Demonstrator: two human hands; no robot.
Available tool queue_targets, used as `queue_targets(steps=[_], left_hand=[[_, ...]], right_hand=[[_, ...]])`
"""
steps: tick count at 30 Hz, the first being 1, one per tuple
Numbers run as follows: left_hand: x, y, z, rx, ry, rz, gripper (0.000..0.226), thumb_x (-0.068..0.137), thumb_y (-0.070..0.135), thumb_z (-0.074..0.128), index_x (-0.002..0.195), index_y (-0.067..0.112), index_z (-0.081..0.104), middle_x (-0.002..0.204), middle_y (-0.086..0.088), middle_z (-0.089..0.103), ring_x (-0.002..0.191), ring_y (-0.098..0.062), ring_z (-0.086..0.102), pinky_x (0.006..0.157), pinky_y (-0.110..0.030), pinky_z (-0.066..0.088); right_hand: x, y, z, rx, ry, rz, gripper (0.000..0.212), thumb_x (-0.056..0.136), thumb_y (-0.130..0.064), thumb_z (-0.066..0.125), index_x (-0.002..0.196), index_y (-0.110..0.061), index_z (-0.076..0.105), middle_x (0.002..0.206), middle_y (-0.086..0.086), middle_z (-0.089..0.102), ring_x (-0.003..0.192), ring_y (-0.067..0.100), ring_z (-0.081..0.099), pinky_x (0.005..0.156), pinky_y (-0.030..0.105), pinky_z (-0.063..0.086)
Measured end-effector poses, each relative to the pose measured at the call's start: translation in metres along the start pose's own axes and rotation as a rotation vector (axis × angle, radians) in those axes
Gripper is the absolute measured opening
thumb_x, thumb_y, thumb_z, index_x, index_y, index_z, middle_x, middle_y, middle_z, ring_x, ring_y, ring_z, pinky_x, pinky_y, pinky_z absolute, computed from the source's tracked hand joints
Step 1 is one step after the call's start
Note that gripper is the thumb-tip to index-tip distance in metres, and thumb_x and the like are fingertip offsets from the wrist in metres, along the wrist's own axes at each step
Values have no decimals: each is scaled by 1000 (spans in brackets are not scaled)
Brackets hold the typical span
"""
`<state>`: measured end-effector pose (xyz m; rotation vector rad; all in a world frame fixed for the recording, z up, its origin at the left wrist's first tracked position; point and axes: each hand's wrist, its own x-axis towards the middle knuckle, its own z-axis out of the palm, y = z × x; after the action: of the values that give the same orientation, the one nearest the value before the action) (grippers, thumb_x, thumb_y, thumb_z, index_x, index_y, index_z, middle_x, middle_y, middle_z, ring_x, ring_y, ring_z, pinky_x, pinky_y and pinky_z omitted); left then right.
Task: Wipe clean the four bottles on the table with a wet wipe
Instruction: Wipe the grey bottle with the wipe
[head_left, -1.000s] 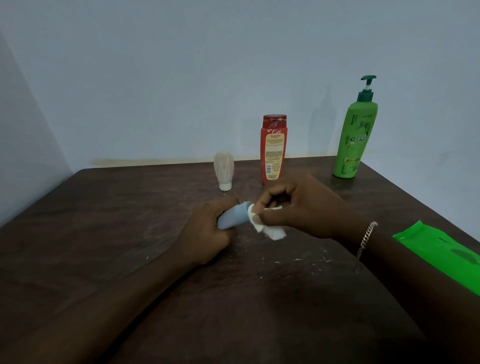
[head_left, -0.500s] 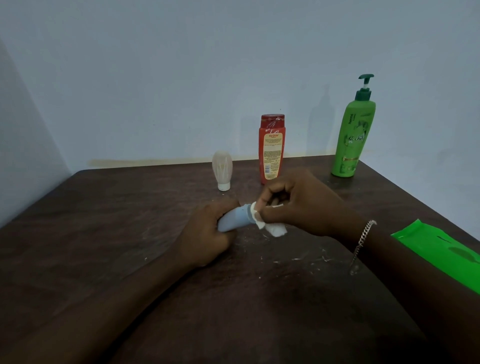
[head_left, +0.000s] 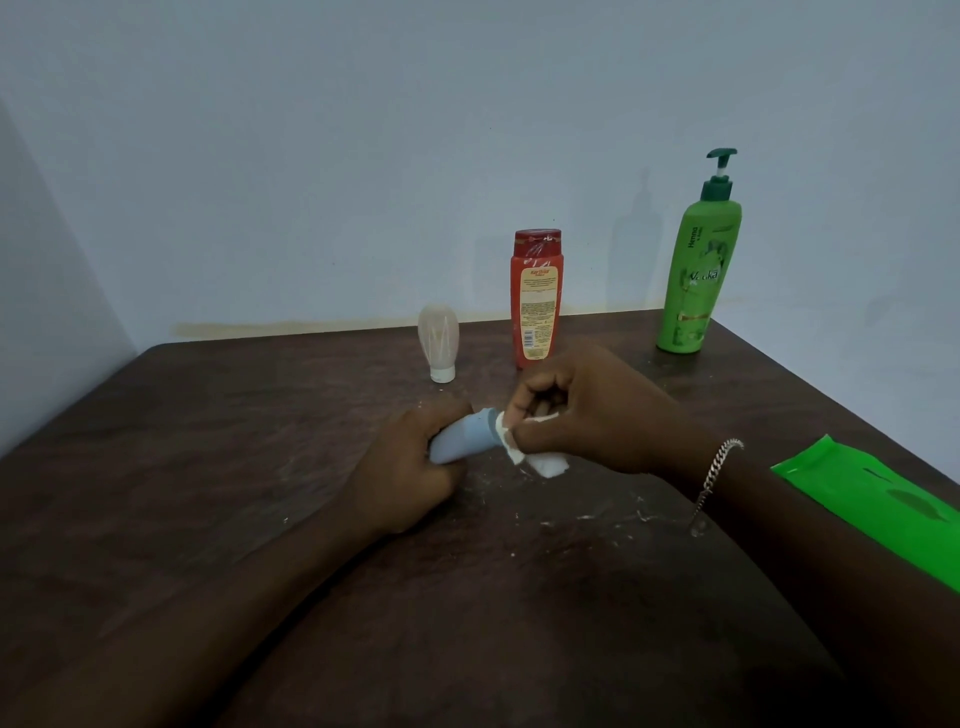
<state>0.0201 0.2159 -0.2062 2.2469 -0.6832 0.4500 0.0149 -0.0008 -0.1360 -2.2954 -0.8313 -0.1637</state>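
Observation:
My left hand (head_left: 402, 467) grips a small light-blue bottle (head_left: 465, 435) lying sideways just above the dark table (head_left: 208, 467). My right hand (head_left: 587, 410) pinches a crumpled white wet wipe (head_left: 540, 460) against the bottle's right end. Behind them stand a small pale tube on its white cap (head_left: 439, 340), a red bottle (head_left: 536, 299) and a tall green pump bottle (head_left: 698, 265) at the back right.
A green wet-wipe pack (head_left: 883, 509) lies at the table's right edge. White crumbs (head_left: 613, 517) are scattered on the wood below my hands. Pale walls close in the table at the back and on both sides.
Both hands stay together at the blue bottle's end; the right hand's fingers and the wipe shift slightly against it. The standing bottles have not moved.

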Motion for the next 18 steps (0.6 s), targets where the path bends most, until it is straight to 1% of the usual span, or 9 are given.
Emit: queue_targets(steps=[2, 5, 7, 9, 11, 13, 15, 17, 18], left_hand=[[-1, 2, -2, 6, -5, 12, 30, 76, 12, 56, 101, 7, 71, 87, -9, 71, 80, -16, 62, 68, -34, 51], [-1, 5, -1, 17, -72, 67, 20, 77, 8, 59, 95, 9, 68, 78, -3, 67, 76, -15, 60, 64, -26, 47], [-2, 6, 1, 2, -88, 55, 17, 78, 12, 62, 94, 13, 66, 77, 2, 64, 74, -13, 60, 63, -26, 46], [-1, 6, 3, 28, -52, 14, 21, 84, 35, 64, 98, 19, 63, 80, 5, 64, 75, -10, 59, 63, -27, 48], [0, 5, 4, 84, -41, -42, 42, 82, 66, 64, 100, 29, 58, 83, 9, 62, 75, -6, 59, 61, -24, 49], [0, 7, 4, 84, -48, -94, 53, 74, 79, 60, 98, 32, 53, 83, 10, 60, 74, -5, 59, 60, -26, 49], [2, 8, 3, 16, -37, -129, 57, 77, 85, 46, 98, 32, 50, 82, 7, 59, 71, -10, 58, 62, -35, 53], [4, 4, 2, -47, -16, -180, 62, 81, 89, 31, 99, 33, 50, 81, 4, 59, 68, -14, 58, 64, -46, 56], [5, 3, 1, -83, -18, -215, 62, 80, 90, 28, 100, 35, 50, 79, 3, 58, 65, -14, 57, 62, -45, 55]], right_hand=[[0, 0, 0, 74, -25, 0, 4, 78, -16, 77, 82, -16, 77, 77, -7, 74, 69, 3, 67, 62, 13, 49], [2, 8, 2, 148, 117, 46, 5, 79, -15, 77, 84, -13, 77, 71, -10, 72, 62, -2, 63, 59, 10, 45], [3, 17, 7, 223, 183, 97, 6, 80, -14, 76, 85, -10, 77, 69, -9, 72, 62, -1, 64, 60, 10, 47], [4, 29, 11, 337, 266, 157, 8, 82, -13, 74, 88, -7, 75, 78, 0, 75, 69, 10, 70, 63, 20, 55], [5, 48, 11, 442, 406, 240, 8, 85, -11, 72, 89, -5, 73, 82, 9, 75, 71, 20, 72, 61, 28, 59], [5, 69, 9, 483, 566, 324, 8, 86, -14, 71, 87, -6, 73, 77, 9, 75, 67, 22, 72, 60, 33, 60], [3, 88, 6, 454, 714, 390, 12, 86, -19, 70, 82, -8, 72, 70, 7, 74, 61, 18, 71, 59, 29, 59], [1, 102, 4, 355, 855, 472, 14, 85, -24, 70, 81, -11, 72, 69, 4, 73, 57, 8, 67, 54, 15, 52], [0, 108, 2, 321, 913, 506, 15, 85, -25, 70, 82, -10, 72, 69, 3, 72, 56, 5, 66, 53, 12, 49]])
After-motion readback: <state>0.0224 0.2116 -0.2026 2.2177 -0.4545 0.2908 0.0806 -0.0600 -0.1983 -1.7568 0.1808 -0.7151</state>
